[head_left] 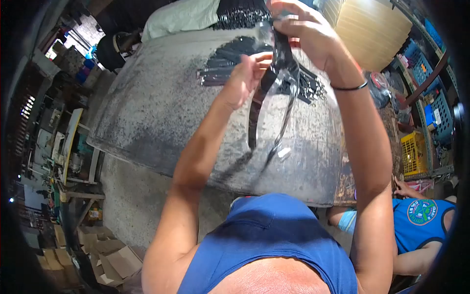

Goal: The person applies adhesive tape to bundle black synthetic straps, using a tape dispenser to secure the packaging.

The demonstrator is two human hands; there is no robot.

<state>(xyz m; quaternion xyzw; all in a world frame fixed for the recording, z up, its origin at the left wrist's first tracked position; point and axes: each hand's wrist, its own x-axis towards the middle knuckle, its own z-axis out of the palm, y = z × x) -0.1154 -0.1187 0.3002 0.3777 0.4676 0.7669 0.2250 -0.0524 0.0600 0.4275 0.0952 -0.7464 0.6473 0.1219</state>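
A bundle of glossy black straps (282, 56) is held up over the worktable, its two loose ends hanging down toward me. My right hand (309, 36) grips the bundle near its top, fingers bent around it. My left hand (245, 81) is lower and to the left, its fingers closed at the side of the same bundle. A patch of clear film (264, 34) shows between the hands, and a bit of red peeks out under my right fingers. Behind the hands lies a fanned pile of black straps (220, 66) on the table.
The worn grey worktable (161, 103) spans the middle. A heap of black strips (240, 17) and a pale sack (181, 22) lie at its far edge. On the right are a yellow crate (412, 153), shelving and a seated person in a blue top (416, 230). Cardboard boxes (117, 262) sit lower left.
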